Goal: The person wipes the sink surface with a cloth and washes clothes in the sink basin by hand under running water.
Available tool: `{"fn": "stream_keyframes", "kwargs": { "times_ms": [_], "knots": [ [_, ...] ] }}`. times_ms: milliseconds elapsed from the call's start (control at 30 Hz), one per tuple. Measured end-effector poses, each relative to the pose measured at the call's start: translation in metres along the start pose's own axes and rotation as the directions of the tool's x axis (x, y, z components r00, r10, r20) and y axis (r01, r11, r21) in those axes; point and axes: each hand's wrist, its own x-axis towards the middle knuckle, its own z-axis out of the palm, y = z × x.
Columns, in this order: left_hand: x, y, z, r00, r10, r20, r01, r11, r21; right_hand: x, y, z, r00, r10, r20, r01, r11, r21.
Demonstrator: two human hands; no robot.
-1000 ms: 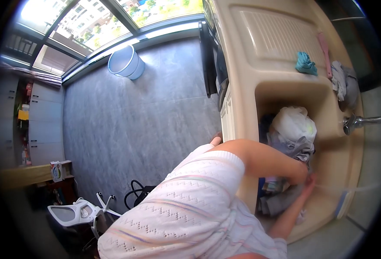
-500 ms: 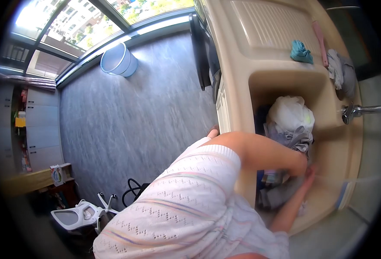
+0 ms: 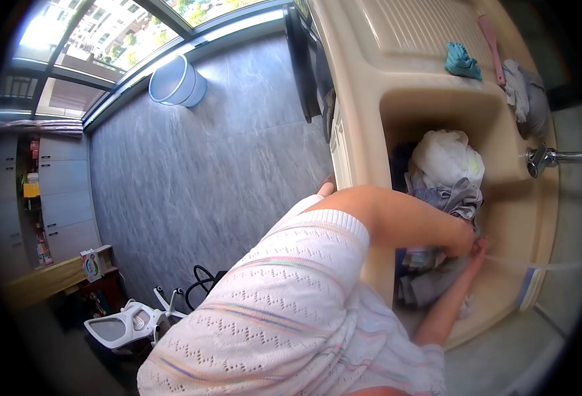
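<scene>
Cloth (image 3: 428, 288), grey and rumpled, lies bodyward of your left hand (image 3: 461, 240) and right hand (image 3: 477, 255). I cannot tell whether either grip is clenched.

a pale blue bucket (image 3: 180, 86) stands on the grey floor (image 3: 218, 158) near the windows (image 3: 116, 36).

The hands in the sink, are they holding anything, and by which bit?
I can't tell: the left hand and right hand are close together near grey cloth, but any grip is hidden.
</scene>
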Motion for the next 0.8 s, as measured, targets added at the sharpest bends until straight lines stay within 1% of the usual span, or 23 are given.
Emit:
{"fn": "stream_keyframes", "kwargs": {
  "times_ms": [100, 200, 233, 300, 333, 400, 433, 500, 533, 600, 700, 733, 800],
  "knots": [
    [0.029, -0.01, 0.025, 0.999, -0.003, 0.032, 0.005, 0.999, -0.054, -0.003, -0.002, 0.007, 0.999, 0.018, 0.041, -0.019, 0.999, 0.03],
    [0.037, -0.009, 0.033, 0.999, -0.038, 0.032, 0.04, 0.997, -0.071, -0.009, 0.0, 0.022, 1.0, 0.0, 0.013, -0.001, 0.999, 0.04],
    [0.028, -0.004, 0.027, 0.997, -0.072, 0.009, 0.073, 0.996, -0.054, -0.007, 0.0, 0.017, 0.996, 0.018, 0.084, -0.023, 0.997, 0.069],
    [0.01, -0.001, 0.011, 1.0, 0.018, -0.019, -0.018, 1.0, -0.004, -0.001, -0.002, 0.007, 0.973, 0.046, 0.226, -0.074, 0.99, 0.121],
    [0.001, -0.009, 0.001, 0.99, 0.141, -0.019, -0.141, 0.99, 0.03, -0.001, -0.002, 0.005, 0.981, 0.043, 0.188, -0.063, 0.992, 0.106],
    [-0.006, -0.011, -0.008, 0.975, 0.223, 0.022, -0.224, 0.973, 0.052, -0.002, -0.003, 0.001, 0.993, 0.034, 0.111, -0.043, 0.996, 0.076],
    [-0.004, -0.008, -0.007, 0.981, 0.183, 0.06, -0.186, 0.982, 0.041, -0.001, -0.003, 0.0, 0.991, 0.04, 0.127, -0.05, 0.995, 0.083],
    [-0.001, -0.009, -0.01, 0.973, 0.194, 0.124, -0.2, 0.979, 0.041, 0.0, -0.004, 0.001, 0.986, 0.05, 0.159, -0.066, 0.993, 0.097],
    [0.0, -0.011, -0.013, 0.958, 0.243, 0.151, -0.253, 0.966, 0.049, -0.001, -0.003, 0.003, 0.991, 0.042, 0.124, -0.056, 0.992, 0.11],
    [-0.002, -0.013, -0.018, 0.943, 0.285, 0.169, -0.298, 0.953, 0.057, -0.003, -0.001, 0.006, 0.998, 0.029, 0.054, -0.036, 0.99, 0.136],
    [-0.008, -0.01, -0.019, 0.966, 0.229, 0.119, -0.238, 0.969, 0.068, -0.003, 0.0, 0.007, 0.996, -0.027, -0.08, 0.027, 1.0, 0.004],
    [-0.007, -0.008, -0.015, 0.979, 0.182, 0.087, -0.189, 0.979, 0.074, -0.004, 0.0, 0.007, 0.995, -0.031, -0.099, 0.03, 0.999, -0.013],
    [0.001, -0.008, -0.004, 0.987, 0.135, 0.086, -0.136, 0.991, 0.014, -0.004, 0.001, 0.008, 0.99, -0.04, -0.136, 0.034, 0.998, -0.046]
  ]
}}
